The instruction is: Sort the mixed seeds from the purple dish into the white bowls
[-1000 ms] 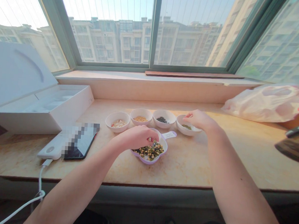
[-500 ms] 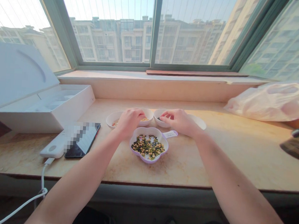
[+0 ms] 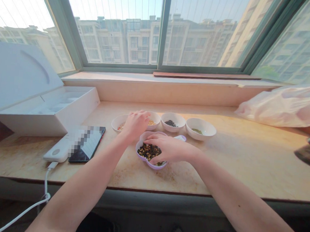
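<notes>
My right hand (image 3: 172,148) reaches over a lobed white bowl with a purple outside (image 3: 155,166), thumb and fingers apart. Mixed dark, yellow and green beans (image 3: 148,151) lie in this bowl, partly hidden under the hand. My left hand (image 3: 136,125) hovers at a white bowl (image 3: 157,120) of yellow beans, its fingers stretched over the left side. Left of it, a white bowl (image 3: 114,123) with pale flat pieces is half covered by that hand. Uncovered to the right stand a bowl (image 3: 181,121) of black beans and a bowl (image 3: 209,130) with small green beans.
A white box (image 3: 76,107) with its lid up stands at the left. In front lie a phone (image 3: 88,150) and a white power bank (image 3: 58,152) with a cable (image 3: 46,183). A plastic bag (image 3: 284,108) rests at the right, beyond a dark object (image 3: 309,153).
My left hand went from the lobed bowl to the yellow beans. My right hand moved from the green beans to the black beans, then over the lobed bowl, where its fingers are now apart.
</notes>
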